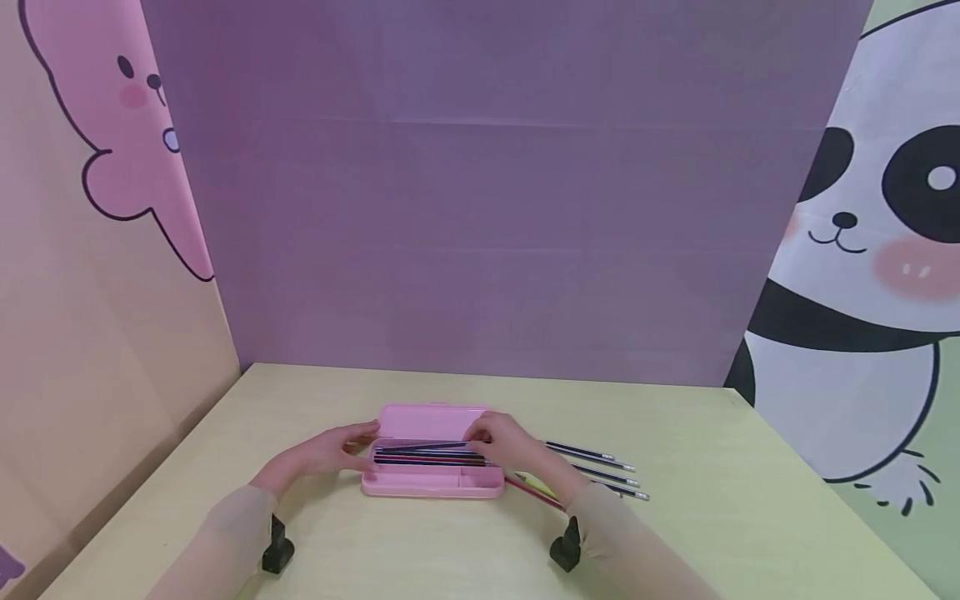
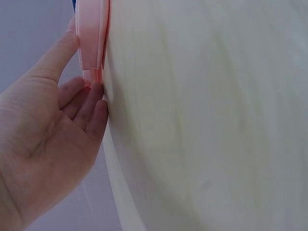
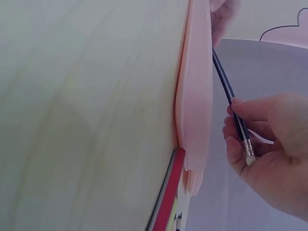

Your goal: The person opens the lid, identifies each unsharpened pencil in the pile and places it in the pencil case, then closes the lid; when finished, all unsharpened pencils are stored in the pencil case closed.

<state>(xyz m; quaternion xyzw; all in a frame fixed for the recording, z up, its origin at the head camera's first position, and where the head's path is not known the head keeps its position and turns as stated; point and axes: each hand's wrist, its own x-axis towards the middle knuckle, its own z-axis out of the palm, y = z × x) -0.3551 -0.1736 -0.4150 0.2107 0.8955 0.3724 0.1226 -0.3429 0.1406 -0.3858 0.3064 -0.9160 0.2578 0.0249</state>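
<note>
A pink pencil case (image 1: 433, 482) lies with its lid (image 1: 423, 419) laid back, away from me. Several dark and red pencils (image 1: 427, 460) lie lengthwise in its long compartment. My right hand (image 1: 504, 440) pinches a dark pencil (image 3: 223, 77) near its white eraser end, between thumb and fingers. This pencil slants over the case, its far end toward the left hand. My left hand (image 1: 332, 450) is at the case's left end. Its thumb touches the case, and its relaxed fingers (image 2: 97, 118) lie by the lid's hinge side.
Right of the case, several dark pencils with white erasers (image 1: 592, 454) lie on the pale wooden table (image 1: 420, 550), partly behind the right forearm. A red pencil (image 3: 168, 192) and a yellow-green one (image 1: 534, 484) lie there too. A purple panel (image 1: 480, 208) stands at the table's back.
</note>
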